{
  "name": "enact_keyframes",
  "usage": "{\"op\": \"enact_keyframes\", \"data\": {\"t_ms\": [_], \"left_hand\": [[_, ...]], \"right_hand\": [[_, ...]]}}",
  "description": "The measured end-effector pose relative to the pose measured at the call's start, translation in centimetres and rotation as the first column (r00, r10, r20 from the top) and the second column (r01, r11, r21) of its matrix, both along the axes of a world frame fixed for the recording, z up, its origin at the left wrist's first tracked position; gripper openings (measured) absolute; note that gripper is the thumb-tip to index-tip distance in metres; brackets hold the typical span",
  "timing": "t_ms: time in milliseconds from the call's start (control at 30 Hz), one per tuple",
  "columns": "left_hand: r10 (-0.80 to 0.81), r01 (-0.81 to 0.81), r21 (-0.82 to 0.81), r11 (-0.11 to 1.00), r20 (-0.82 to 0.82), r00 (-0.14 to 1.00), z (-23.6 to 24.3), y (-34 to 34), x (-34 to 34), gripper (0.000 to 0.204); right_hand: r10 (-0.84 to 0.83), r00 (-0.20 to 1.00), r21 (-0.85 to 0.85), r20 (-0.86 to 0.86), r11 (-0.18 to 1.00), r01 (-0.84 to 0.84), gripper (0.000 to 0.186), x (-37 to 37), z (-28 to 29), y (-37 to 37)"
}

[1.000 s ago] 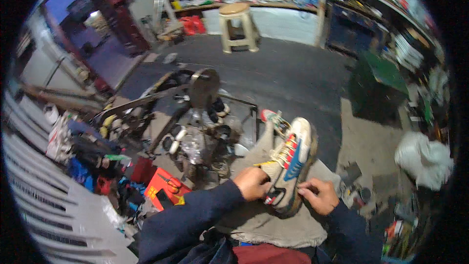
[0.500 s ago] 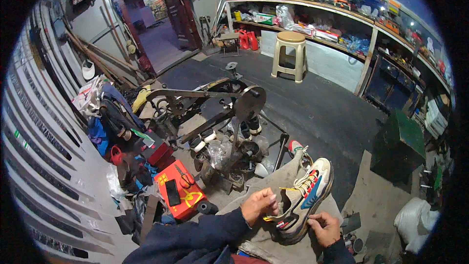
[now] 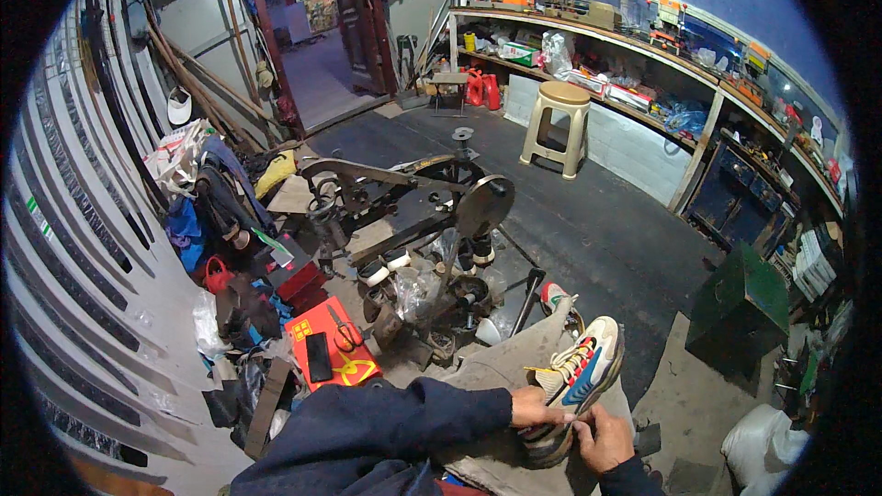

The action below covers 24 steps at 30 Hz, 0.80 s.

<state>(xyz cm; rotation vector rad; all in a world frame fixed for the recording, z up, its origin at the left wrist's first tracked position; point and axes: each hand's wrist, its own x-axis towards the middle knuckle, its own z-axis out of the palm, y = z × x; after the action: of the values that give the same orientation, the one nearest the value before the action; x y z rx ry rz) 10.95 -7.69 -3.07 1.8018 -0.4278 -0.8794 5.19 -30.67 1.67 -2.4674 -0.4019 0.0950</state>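
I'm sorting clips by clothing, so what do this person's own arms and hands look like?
Both sleeves are long and dark navy, the left one visibly creased. The left hand and right hand are bare, with no gloves.

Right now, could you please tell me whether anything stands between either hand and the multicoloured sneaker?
Nothing visible does: the left hand reaches across the sneaker near its heel, and the right hand is close at its right side.
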Motion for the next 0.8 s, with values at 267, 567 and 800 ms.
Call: {"op": "enact_keyframes", "data": {"t_ms": [267,567,800], "left_hand": [[0.139,-0.117,-0.139,0.983,0.162,0.977,-2.0,0.8,-0.9,0.058],[0.222,-0.207,-0.100,0.973,0.188,0.957,1.3,1.6,-2.1,0.041],[0.262,-0.247,-0.148,0.958,0.096,0.960,1.7,1.9,-2.3,0.044]], "right_hand": [[-0.141,0.862,0.257,-0.488,0.920,0.296,0.033,1.1,-1.5,0.0],[-0.140,0.990,-0.192,0.009,0.971,0.139,0.061,1.1,-1.6,0.2],[-0.274,0.960,-0.355,0.052,0.894,0.274,0.066,0.0,-2.9,-3.3]]}}
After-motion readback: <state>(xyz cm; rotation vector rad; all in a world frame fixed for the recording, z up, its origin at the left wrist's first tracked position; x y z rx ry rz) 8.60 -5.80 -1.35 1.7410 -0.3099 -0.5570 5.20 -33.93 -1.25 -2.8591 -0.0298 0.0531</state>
